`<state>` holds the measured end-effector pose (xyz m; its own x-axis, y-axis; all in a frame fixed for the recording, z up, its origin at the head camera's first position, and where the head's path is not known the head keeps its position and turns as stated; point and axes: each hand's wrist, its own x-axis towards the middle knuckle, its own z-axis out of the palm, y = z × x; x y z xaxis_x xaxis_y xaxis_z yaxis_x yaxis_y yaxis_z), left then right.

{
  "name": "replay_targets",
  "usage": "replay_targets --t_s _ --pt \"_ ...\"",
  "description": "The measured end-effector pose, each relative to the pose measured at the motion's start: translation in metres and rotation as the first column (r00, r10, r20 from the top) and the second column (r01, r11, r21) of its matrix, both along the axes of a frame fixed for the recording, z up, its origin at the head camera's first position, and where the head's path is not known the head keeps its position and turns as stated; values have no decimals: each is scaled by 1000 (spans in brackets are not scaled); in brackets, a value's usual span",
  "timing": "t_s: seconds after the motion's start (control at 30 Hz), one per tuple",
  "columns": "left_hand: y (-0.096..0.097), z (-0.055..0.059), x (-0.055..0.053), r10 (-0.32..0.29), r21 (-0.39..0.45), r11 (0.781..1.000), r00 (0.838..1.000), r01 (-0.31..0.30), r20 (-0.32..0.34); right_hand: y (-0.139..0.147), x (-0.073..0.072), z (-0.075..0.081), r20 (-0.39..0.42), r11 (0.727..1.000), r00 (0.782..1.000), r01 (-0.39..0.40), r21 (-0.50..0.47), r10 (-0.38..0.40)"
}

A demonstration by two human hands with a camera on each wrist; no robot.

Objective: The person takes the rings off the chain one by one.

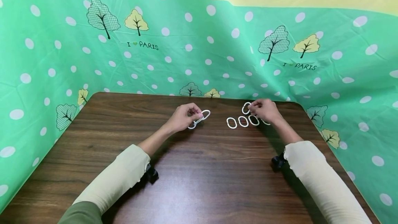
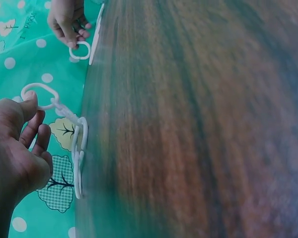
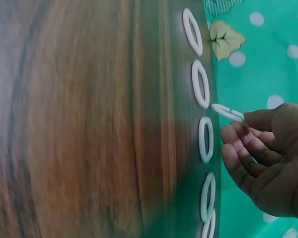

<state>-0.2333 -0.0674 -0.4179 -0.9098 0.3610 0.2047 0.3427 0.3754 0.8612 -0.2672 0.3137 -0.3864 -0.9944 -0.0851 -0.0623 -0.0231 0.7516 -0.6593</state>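
My left hand (image 1: 183,118) pinches the upper end of a short chain of white plastic oval links (image 2: 78,168) between thumb and fingertips. The pinched link (image 2: 45,87) is raised, while the linked ones below hang down to the tabletop. To the right, my right hand (image 1: 265,110) pinches a single white oval link (image 3: 227,113) by one end, with a small split showing in its side. Below that hand, several loose white links (image 3: 200,139) lie in a row on the table; in the head view the hand partly covers the row's right end.
The brown wood-grain table (image 1: 199,168) spreads out before me. A green dotted cloth (image 1: 205,51) with printed trees hangs behind and at both sides, close to the table's far edge. A black device (image 1: 152,174) sits under the left wrist, and another black device (image 1: 278,162) under the right.
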Motion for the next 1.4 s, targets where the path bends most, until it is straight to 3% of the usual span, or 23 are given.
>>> replay_targets --t_s 0.5,0.7,1.4 --pt "1 1 1 7 -13 1000 1000 -7 -7 35 -8 -9 -46 984 997 75 162 -68" --pt "1 1 1 7 -10 1000 1000 -7 -4 39 -6 -8 -30 983 997 80 166 -76" --pt "1 0 0 12 -26 1000 1000 -12 -6 4 3 -6 -164 985 986 -1 173 30"
